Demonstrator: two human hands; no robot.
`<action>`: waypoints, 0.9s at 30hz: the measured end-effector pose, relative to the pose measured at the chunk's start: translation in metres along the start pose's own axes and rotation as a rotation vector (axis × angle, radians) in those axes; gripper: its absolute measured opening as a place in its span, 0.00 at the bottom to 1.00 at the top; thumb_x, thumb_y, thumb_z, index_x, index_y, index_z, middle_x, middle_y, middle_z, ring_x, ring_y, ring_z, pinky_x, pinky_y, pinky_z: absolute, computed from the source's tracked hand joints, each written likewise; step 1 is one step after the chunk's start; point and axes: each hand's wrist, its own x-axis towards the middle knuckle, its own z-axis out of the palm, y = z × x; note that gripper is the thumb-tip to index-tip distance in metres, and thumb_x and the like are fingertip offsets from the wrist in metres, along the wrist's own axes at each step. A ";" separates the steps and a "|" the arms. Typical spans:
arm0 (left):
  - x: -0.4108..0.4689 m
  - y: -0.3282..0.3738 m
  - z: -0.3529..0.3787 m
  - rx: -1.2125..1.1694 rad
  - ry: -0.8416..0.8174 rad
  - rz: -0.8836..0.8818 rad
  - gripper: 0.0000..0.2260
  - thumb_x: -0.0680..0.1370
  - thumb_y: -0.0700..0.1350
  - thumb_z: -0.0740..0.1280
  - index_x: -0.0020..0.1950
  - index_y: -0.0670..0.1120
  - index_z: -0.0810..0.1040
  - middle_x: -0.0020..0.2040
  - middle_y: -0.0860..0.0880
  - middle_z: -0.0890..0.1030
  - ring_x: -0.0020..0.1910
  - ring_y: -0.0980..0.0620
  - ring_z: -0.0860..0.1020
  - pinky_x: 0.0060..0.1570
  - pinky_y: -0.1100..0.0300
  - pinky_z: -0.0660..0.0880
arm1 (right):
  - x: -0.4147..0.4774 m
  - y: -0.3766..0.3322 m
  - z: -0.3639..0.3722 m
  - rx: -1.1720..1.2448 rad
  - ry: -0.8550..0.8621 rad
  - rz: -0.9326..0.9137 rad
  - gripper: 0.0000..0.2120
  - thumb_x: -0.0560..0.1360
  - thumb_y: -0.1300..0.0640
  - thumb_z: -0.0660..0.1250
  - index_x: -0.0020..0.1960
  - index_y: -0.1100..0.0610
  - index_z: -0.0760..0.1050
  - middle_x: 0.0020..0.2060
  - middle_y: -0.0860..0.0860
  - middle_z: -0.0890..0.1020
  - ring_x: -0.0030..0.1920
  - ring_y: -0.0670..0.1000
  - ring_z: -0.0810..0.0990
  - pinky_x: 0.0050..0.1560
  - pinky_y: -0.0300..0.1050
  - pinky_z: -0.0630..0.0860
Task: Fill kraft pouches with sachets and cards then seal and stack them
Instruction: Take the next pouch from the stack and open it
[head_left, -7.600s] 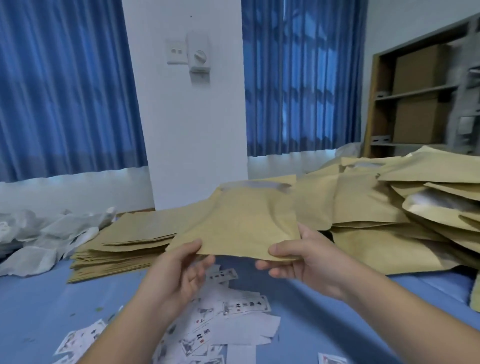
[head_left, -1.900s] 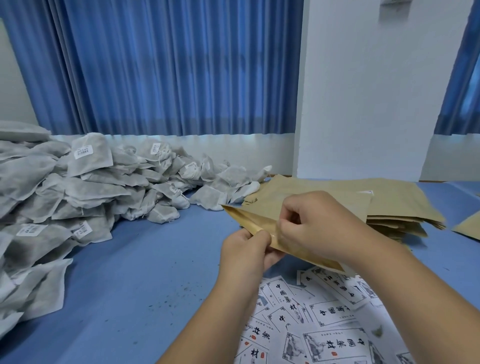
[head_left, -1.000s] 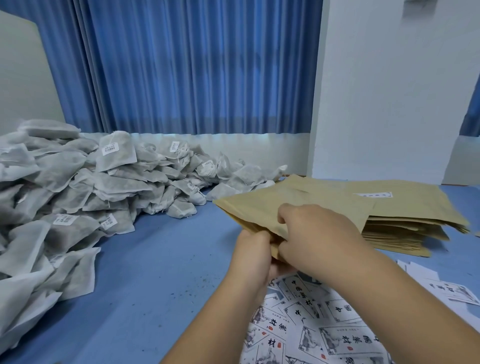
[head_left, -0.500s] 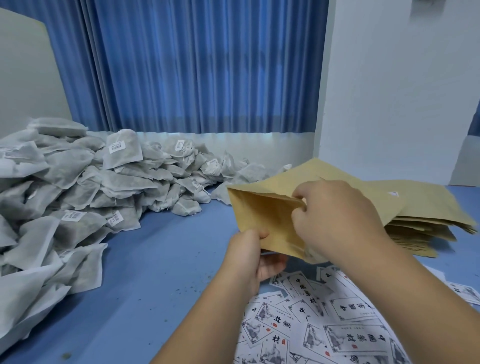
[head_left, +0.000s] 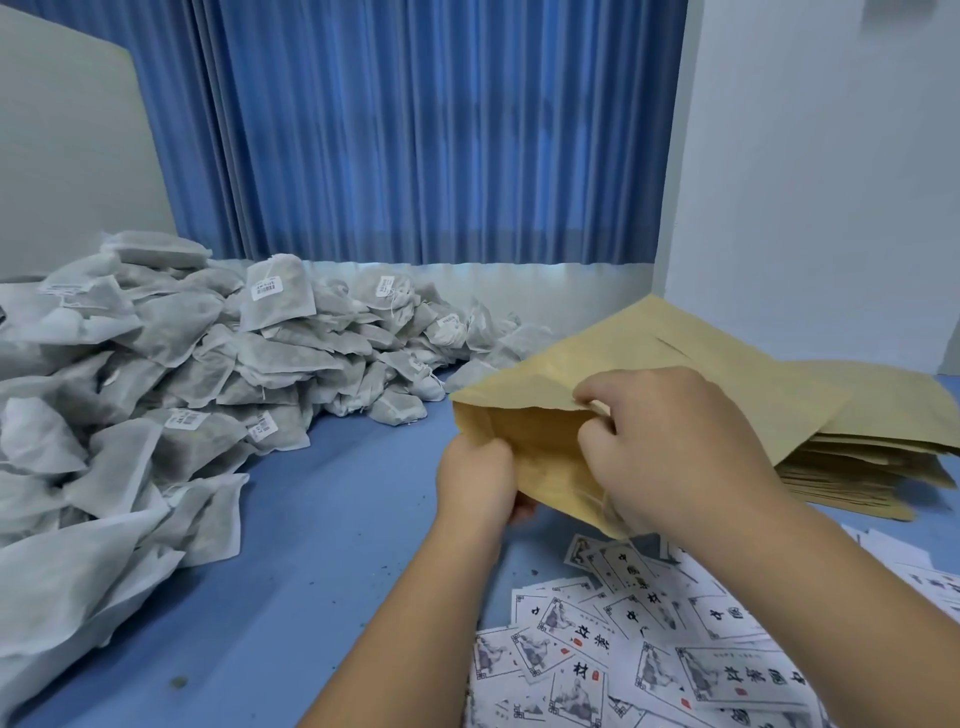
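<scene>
Wider now gapes the pouch (head_left: 540, 431), held above the desk (head_left: 311, 571) at centre: left hand (head_left: 475, 483) grips its near lip, right hand (head_left: 670, 447) pinches the far lip. Sachets (head_left: 208, 364) heap left, cards (head_left: 623, 649) lie near right, stack (head_left: 883, 447) far right.

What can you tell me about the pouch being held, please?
The pouch is tan kraft paper, matte and lightly creased. It is held off the table, tilted, mouth pulled open toward the camera. The left hand pinches the lower lip, the right hand the upper lip. Nothing shows inside.
</scene>
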 end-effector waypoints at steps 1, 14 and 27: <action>0.000 0.001 -0.001 -0.024 -0.025 0.001 0.08 0.74 0.36 0.58 0.46 0.41 0.76 0.36 0.41 0.76 0.28 0.47 0.74 0.25 0.60 0.73 | -0.001 -0.002 0.000 0.019 -0.004 0.004 0.12 0.70 0.56 0.60 0.50 0.53 0.79 0.36 0.50 0.81 0.44 0.57 0.78 0.43 0.48 0.77; -0.025 0.026 -0.071 -0.221 -0.226 -0.012 0.09 0.79 0.33 0.58 0.52 0.42 0.75 0.34 0.46 0.81 0.25 0.50 0.79 0.27 0.60 0.77 | 0.018 -0.053 -0.002 0.355 -0.031 0.046 0.13 0.69 0.62 0.63 0.47 0.50 0.83 0.28 0.46 0.73 0.39 0.54 0.77 0.43 0.45 0.76; -0.045 0.046 -0.173 1.153 0.078 0.399 0.13 0.77 0.42 0.60 0.60 0.49 0.75 0.55 0.49 0.77 0.51 0.49 0.78 0.52 0.54 0.76 | 0.006 -0.076 0.039 0.430 -0.194 0.035 0.16 0.68 0.61 0.64 0.52 0.49 0.83 0.29 0.42 0.71 0.40 0.51 0.76 0.38 0.42 0.69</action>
